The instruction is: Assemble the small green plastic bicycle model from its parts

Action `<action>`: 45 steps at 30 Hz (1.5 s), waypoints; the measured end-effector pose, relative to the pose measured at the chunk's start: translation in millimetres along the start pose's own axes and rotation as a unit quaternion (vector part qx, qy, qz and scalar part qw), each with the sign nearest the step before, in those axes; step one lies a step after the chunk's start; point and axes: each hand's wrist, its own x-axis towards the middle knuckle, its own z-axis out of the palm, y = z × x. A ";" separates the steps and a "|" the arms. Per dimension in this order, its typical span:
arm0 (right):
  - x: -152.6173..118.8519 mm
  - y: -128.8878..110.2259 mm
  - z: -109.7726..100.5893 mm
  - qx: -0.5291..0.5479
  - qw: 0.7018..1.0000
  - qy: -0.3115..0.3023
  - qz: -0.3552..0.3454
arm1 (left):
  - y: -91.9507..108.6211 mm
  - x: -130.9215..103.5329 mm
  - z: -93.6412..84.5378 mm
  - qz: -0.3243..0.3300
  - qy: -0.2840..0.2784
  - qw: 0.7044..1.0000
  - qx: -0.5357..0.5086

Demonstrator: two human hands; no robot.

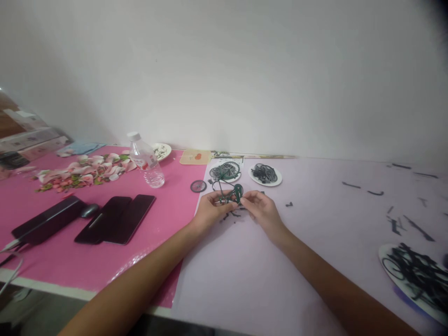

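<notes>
My left hand (207,212) is closed around a small dark green model bicycle frame (238,190), held just above the pale sheet. The fingertips of my right hand (262,209) pinch the frame's right side; any tiny part between them is too small to make out. Beneath the hands lie several small black pieces (231,215). A loose spoked model wheel (198,186) rests left of the frame. Behind it, a white plate (238,179) bears larger spoked wheels (229,171). Another white plate (279,182) holds a pile of black wheels (265,173).
At the right edge, a plate (384,248) is heaped with black model parts (416,270); loose black strips (418,227) lie behind it. On the pink cover to the left are a water bottle (149,165), artificial flowers (87,170), two phones (129,219) and a black box (49,219).
</notes>
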 end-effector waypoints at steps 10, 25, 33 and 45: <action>4.8 11.7 -1.4 -0.036 0.997 0.008 -0.071 | -3.8 2.1 -4.0 0.007 -0.004 1.000 0.006; 2.5 10.4 -1.2 -0.054 0.995 0.003 -0.087 | -5.3 6.0 -6.4 -0.009 0.003 1.000 -0.008; 4.3 13.3 -1.4 -0.053 0.994 0.003 -0.092 | -5.3 6.2 -6.1 -0.004 0.010 1.000 -0.011; 4.9 19.5 -1.4 -0.030 0.995 -0.007 -0.099 | -1.9 -1.3 -1.7 0.037 0.013 0.998 0.039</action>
